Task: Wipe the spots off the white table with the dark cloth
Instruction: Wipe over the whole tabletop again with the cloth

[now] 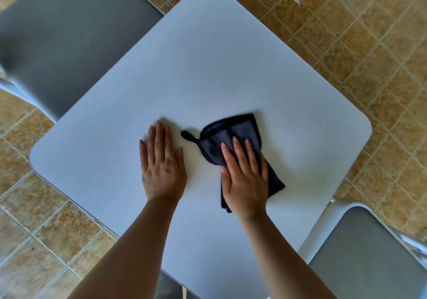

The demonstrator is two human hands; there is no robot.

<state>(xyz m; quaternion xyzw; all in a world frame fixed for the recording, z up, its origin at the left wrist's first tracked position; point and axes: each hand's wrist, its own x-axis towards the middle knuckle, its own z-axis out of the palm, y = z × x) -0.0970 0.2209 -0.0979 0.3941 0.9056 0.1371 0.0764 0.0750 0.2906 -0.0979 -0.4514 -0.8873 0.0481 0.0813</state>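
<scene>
The dark cloth (240, 146) is lying just right of the frame's centre on the white table (208, 56), and I'm pressing it down with my right hand (245, 178), fingers spread flat over its lower half, not pinching it. My left hand (163, 167) is lying open, palm down, on the bare top just beside it, steadying me. I'm not making out any spots from here; the surface is reading plain white, so I'm judging by feel. To wipe well I'm wanting even palm pressure and overlapping strokes, keeping the little hanging loop (188, 136) from bunching under. There's wide open room toward the upper middle of the frame; the table's edge at lower right is nearer, with a grey chair (369, 259) just beyond it, another grey chair (69, 40) at upper left.
</scene>
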